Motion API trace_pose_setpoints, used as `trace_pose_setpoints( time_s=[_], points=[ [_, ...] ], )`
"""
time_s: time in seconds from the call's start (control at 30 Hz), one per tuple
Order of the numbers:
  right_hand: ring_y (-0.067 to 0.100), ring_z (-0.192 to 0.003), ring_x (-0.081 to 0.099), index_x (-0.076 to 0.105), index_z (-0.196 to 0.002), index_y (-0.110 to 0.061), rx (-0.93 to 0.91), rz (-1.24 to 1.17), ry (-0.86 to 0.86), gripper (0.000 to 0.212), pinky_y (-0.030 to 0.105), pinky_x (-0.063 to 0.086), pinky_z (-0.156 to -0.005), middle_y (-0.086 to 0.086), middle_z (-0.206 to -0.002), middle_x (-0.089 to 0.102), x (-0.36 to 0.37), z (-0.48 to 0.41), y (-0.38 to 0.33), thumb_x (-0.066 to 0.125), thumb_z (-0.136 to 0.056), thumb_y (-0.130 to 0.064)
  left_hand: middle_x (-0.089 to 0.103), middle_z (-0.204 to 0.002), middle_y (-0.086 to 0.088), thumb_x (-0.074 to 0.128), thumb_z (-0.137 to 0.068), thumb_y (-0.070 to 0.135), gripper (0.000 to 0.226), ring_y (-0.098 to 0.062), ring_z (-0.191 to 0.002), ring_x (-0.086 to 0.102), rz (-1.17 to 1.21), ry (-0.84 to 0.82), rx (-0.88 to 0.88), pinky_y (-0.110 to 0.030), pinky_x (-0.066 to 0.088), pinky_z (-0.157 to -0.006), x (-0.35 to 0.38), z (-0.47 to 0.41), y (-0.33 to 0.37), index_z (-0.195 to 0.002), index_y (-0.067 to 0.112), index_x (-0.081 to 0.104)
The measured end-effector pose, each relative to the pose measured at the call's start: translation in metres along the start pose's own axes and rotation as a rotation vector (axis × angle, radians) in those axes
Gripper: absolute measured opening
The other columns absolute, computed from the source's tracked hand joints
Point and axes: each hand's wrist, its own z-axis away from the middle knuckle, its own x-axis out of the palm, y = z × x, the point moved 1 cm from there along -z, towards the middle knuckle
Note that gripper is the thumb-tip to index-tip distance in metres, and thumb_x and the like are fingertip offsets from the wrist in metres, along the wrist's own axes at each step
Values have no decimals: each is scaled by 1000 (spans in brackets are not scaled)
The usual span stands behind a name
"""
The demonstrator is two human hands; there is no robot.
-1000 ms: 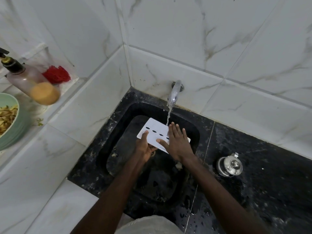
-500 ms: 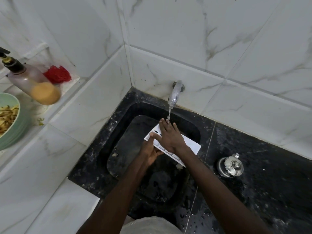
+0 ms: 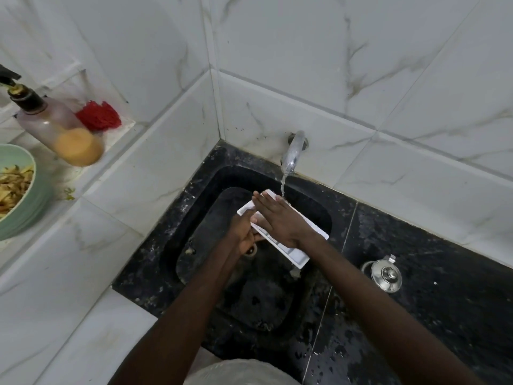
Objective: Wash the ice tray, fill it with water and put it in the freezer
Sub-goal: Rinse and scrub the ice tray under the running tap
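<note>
Your tray [image 3: 313, 230] is mid-frame, over the sink [image 3: 323, 218], under the tap [image 3: 293, 154]. Bottle [image 3: 55, 129] and bowl [image 3: 25, 215] sit left; lid [image 3: 384, 275] sits right.

The ice tray [image 3: 297, 257] at the centre of the frame looks like smooth white plastic, wet under the stream. The tap [image 3: 293, 154] above it is polished, mirror-bright metal. The sink [image 3: 211, 184] and the counter [image 3: 444, 315] at right are black speckled stone, glossy where wet. The wall tiles [image 3: 361, 65] are glossy white with grey marble veining. At right, a small lid [image 3: 384, 275] is shiny steel. At upper left, the pump bottle [image 3: 55, 126] is frosted translucent plastic, and the scrubber [image 3: 98, 115] beside it is rough red mesh. The green bowl [image 3: 25, 207] looks matt.
</note>
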Motion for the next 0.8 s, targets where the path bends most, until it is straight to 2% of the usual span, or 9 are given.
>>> trace_pose_setpoints(
  time_s=[0.13, 0.23, 0.3, 0.37, 0.43, 0.53, 0.63, 0.7, 0.8],
  points=[
    [8, -160, -8, 7, -167, -19, -86, 83, -43, 82, 36, -4, -131, -4, -173, 1, -5, 20, 11, 5, -102, -68, 73, -120, -22, 55, -105, 23, 32, -37, -101, 73, 76, 73, -47, -43, 62, -64, -26, -12, 8, -131, 6, 62],
    [13, -161, -6, 10, -167, -15, -41, 65, -33, 90, 40, -1, -132, -1, -174, 3, -6, 8, 4, 0, -97, -71, 73, -117, -23, 55, -104, 24, 35, -30, -89, 74, 11, -12, 0, -38, 60, -62, -18, -11, -1, -133, 6, 64],
    [17, -161, -2, 13, -166, -13, -10, 32, -22, 103, 39, 0, -132, 2, -174, 6, -4, -4, -3, -11, -89, -77, 75, -106, -21, 55, -104, 24, 32, -23, -76, 74, -15, -85, 35, -32, 58, -59, -8, -8, -7, -128, 9, 70],
    [17, -161, -1, 12, -166, -13, -16, 21, -21, 106, 37, -1, -130, 2, -174, 5, -1, -8, -4, -14, -87, -79, 76, -94, -17, 56, -104, 20, 26, -20, -68, 73, 26, -57, 24, -31, 58, -56, -9, -7, -4, -120, 7, 72],
    [14, -161, -5, 8, -167, -15, -71, 49, -33, 98, 35, -2, -131, 0, -174, 1, -2, 4, -1, -9, -92, -76, 75, -103, -19, 58, -103, 20, 25, -26, -80, 74, 79, 30, -11, -37, 60, -65, -21, -10, 5, -120, 4, 68],
    [6, -159, -10, 1, -167, -18, -131, 56, -44, 78, 27, -6, -129, -5, -173, -7, -1, 35, 7, 16, -106, -65, 74, -112, -19, 58, -104, 23, 24, -28, -90, 75, 151, 101, -16, -44, 62, -72, -48, -19, 17, -120, 7, 63],
    [4, -158, -12, 0, -167, -20, -115, 49, -53, 75, 27, -7, -129, -7, -172, -9, 3, 37, 11, 24, -109, -62, 72, -118, -21, 60, -103, 23, 35, -33, -101, 73, 211, 118, -26, -50, 61, -77, -52, -23, 16, -132, 3, 59],
    [8, -159, -11, 2, -167, -17, -73, 60, -69, 77, 32, -5, -130, -3, -173, -6, 5, 19, 8, 26, -109, -61, 74, -112, -20, 56, -104, 21, 30, -31, -95, 73, 177, 94, -59, -46, 61, -75, -36, -16, 3, -127, 3, 63],
    [12, -160, -7, 5, -167, -16, -47, 51, -52, 76, 40, 3, -132, 0, -174, 0, 4, -6, 3, 27, -109, -59, 74, -108, -19, 52, -107, 18, 24, -24, -80, 77, 137, 34, -46, -35, 62, -61, -21, -11, -11, -118, 4, 68]
  ],
)
